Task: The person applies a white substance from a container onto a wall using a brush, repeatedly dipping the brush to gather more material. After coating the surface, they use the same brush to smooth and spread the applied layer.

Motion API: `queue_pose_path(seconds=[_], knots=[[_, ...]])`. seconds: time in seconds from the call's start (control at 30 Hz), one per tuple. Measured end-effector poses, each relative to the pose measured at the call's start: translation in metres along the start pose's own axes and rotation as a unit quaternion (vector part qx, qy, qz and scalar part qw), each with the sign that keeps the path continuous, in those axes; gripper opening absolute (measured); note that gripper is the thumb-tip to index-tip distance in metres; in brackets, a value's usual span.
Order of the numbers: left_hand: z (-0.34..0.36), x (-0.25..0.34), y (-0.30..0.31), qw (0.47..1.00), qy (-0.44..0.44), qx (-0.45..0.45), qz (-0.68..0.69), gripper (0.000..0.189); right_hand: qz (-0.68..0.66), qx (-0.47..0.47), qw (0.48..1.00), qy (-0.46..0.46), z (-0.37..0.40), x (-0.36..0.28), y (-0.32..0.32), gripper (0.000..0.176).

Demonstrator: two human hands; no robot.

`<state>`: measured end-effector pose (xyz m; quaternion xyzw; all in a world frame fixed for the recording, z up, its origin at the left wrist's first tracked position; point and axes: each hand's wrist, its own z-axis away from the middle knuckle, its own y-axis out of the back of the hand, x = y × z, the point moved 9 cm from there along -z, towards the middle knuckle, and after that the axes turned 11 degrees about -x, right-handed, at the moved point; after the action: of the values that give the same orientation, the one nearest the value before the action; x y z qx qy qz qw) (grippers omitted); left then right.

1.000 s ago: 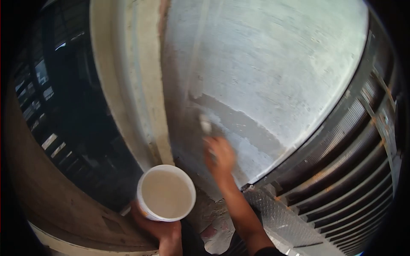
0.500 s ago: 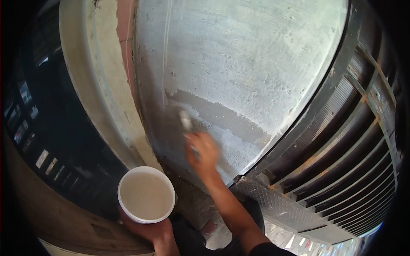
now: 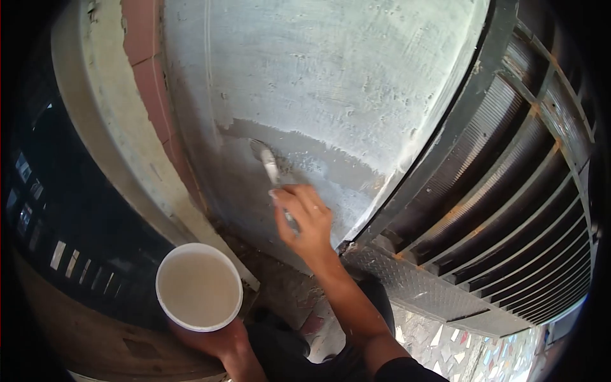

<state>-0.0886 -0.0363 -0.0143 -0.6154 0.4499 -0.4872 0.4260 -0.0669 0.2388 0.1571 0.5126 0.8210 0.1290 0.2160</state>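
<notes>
My right hand (image 3: 305, 219) grips the handle of a brush (image 3: 268, 164), whose bristles touch the grey-white wall (image 3: 318, 70) near the left end of a darker grey band (image 3: 305, 145). Below and to the left, my left hand (image 3: 213, 340) holds a white bucket (image 3: 200, 288) from beneath. The bucket contains a pale beige liquid. Its fingers are mostly hidden behind the bucket.
A dark metal gate (image 3: 484, 210) with rusty bars stands on the right. To the left are a cream pillar edge (image 3: 121, 127), pink tiles (image 3: 141, 38) and a dark glossy panel (image 3: 70, 184). Mosaic paving (image 3: 452, 350) shows at the lower right.
The view has shifted, so the wall and bucket appear further left. The brush bristles have moved up and left along the wall, and my right hand looks less blurred.
</notes>
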Motion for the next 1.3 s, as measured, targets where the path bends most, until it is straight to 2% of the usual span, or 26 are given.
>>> queue_pose_path(seconds=[0.03,0.1,0.17,0.23,0.3,0.37,0.47,0.5,0.57,0.63,0.67,0.7,0.73,0.77,0.8,0.9,0.97,1.0,1.07,1.13,1.2,1.27,1.3], knots=[[0.0,0.004,-0.001,1.0,-0.011,0.011,-0.026,0.061,0.019,0.009,1.0,-0.007,0.001,0.005,0.007,0.035],[0.004,0.009,0.004,0.998,-0.029,0.033,-0.05,0.061,0.085,0.005,0.996,-0.032,0.029,-0.002,0.066,0.019],[0.006,0.01,0.005,0.995,-0.037,0.001,-0.097,0.061,0.174,0.013,0.984,-0.038,0.075,-0.008,0.118,0.007],[0.011,0.009,0.013,0.997,-0.047,-0.011,-0.065,0.06,0.123,0.055,0.99,-0.034,0.099,-0.017,0.149,0.008],[0.01,0.004,-0.001,0.998,-0.034,-0.035,-0.042,0.059,0.089,0.022,0.996,-0.023,0.077,-0.019,0.132,0.008],[0.008,0.003,-0.002,0.996,-0.051,0.07,0.035,0.059,0.019,-0.021,1.0,0.003,0.04,-0.022,0.096,0.021],[0.001,0.002,-0.021,0.995,-0.033,0.092,0.034,0.06,-0.04,-0.04,0.998,0.024,-0.001,-0.008,0.039,0.031],[0.0,0.003,-0.024,0.997,-0.031,0.071,0.024,0.062,-0.036,-0.039,0.998,0.021,0.005,-0.003,0.045,0.031],[-0.005,0.011,-0.008,0.997,-0.036,0.063,0.029,0.062,0.003,0.022,0.999,-0.026,0.019,0.011,0.071,0.033],[-0.002,0.014,0.005,0.995,-0.064,0.065,0.043,0.061,0.128,0.017,0.991,-0.035,0.063,0.001,0.117,0.017],[0.0,0.016,0.006,0.996,-0.074,0.056,-0.009,0.062,0.203,0.011,0.978,-0.045,0.081,-0.01,0.139,0.009],[0.001,0.017,0.004,0.994,-0.083,0.045,-0.06,0.062,0.159,0.05,0.984,-0.059,0.101,-0.017,0.164,0.013],[0.001,0.016,0.001,0.993,-0.089,0.048,-0.055,0.062,0.119,0.089,0.986,-0.075,0.112,-0.018,0.182,0.019],[0.001,0.013,-0.003,0.993,-0.091,0.073,-0.002,0.062,0.121,0.088,0.986,-0.075,0.106,-0.018,0.182,0.019],[0.002,0.009,-0.008,0.991,-0.083,0.096,0.048,0.062,0.096,0.057,0.993,-0.043,0.096,-0.024,0.174,0.02],[0.003,0.004,-0.033,0.99,-0.058,0.13,0.012,0.061,0.028,-0.014,0.999,0.015,0.046,-0.022,0.131,0.028],[0.004,0.003,-0.04,0.99,-0.053,0.131,0.004,0.06,0.006,-0.044,0.999,-0.001,0.026,-0.003,0.111,0.033],[0.004,0.004,-0.041,0.989,-0.062,0.136,-0.001,0.059,0.01,-0.044,0.999,-0.005,0.033,-0.001,0.119,0.033],[0.004,0.003,-0.041,0.988,-0.057,0.145,-0.003,0.059,0.107,0.002,0.992,-0.06,0.054,0.007,0.153,0.013],[0.007,0.006,-0.037,0.985,-0.069,0.161,0.001,0.059,0.193,0.01,0.979,-0.061,0.096,-0.005,0.195,0.009],[0.007,0.003,-0.037,0.985,-0.062,0.161,0.011,0.059,0.136,0.072,0.982,-0.114,0.121,-0.014,0.233,0.011],[0.006,0.001,-0.037,0.986,-0.063,0.156,0.007,0.059,0.053,0.119,0.987,-0.094,0.12,-0.016,0.228,0.014],[0.005,0.001,-0.038,0.987,-0.059,0.15,-0.003,0.06,0.059,0.043,0.996,-0.057,0.103,-0.016,0.21,0.012]])
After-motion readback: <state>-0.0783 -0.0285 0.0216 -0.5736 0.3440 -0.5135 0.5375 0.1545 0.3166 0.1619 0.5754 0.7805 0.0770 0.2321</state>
